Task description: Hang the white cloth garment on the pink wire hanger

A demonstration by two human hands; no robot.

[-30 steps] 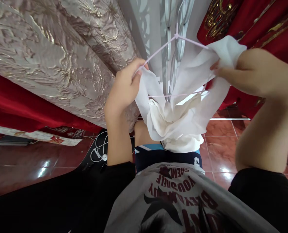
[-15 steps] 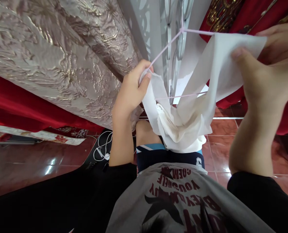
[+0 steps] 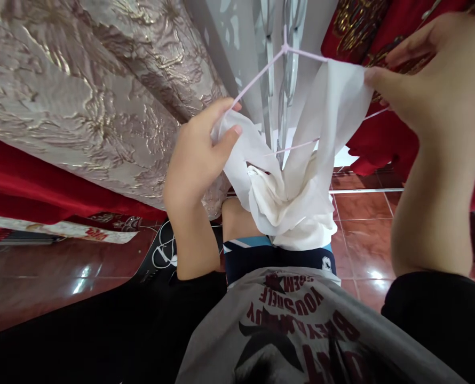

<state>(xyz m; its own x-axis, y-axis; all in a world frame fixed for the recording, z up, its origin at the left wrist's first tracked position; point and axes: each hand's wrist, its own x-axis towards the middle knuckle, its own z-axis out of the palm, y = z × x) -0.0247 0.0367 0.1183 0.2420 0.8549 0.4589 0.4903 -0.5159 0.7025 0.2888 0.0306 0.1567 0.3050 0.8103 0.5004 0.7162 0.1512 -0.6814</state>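
A thin, whitish, see-through garment (image 3: 343, 98) hangs on a slim pale-pink hanger (image 3: 261, 70), its lower part bunched up in front of my lap. My left hand (image 3: 199, 144) is closed on the hanger's left end and the cloth over it, thumb in front. At the opposite shoulder, the thumb of my right hand (image 3: 433, 80) touches or nearly touches the fabric's edge, its fingers spread apart from the thumb. The hanger's lower bar shows through the garment's opening and reaches toward my right hand.
Shiny pinkish embossed fabric (image 3: 101, 96) hangs at the left, and red cloth with gold ornament (image 3: 355, 29) at the right. Grey metal hangers (image 3: 287, 80) are behind the garment. A white cable (image 3: 163, 248) lies on a black surface over the red tiled floor (image 3: 361, 240).
My right hand has shifted from gripping the cloth to its edge, with the fingers now apart. The garment and hanger have moved slightly left along with my left hand.
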